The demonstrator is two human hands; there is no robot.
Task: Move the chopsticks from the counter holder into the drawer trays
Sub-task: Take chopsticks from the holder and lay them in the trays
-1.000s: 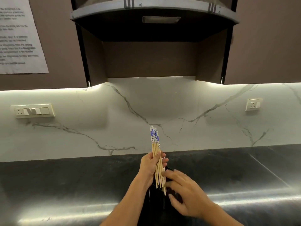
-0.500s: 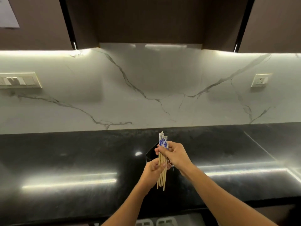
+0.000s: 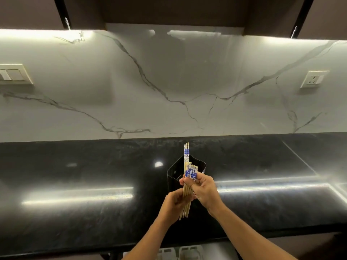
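chopsticks point(image 3: 190, 172): light, stiff, smooth; a loose bundle likely fans or slips, so clamp mid-shaft | where: upright over the counter point(image 3: 75, 166), holder point(image 3: 173, 173) just behind at 12 o'clock | your left hand point(image 3: 173, 202): curled round the lower shafts from 7 o'clock | your right hand point(image 3: 201, 188): pinching under the blue tops from 4 o'clock

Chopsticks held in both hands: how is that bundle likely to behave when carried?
The chopsticks look like thin, straight wood, so probably stiff and light. Two ride higher than the rest, so they may slip apart.
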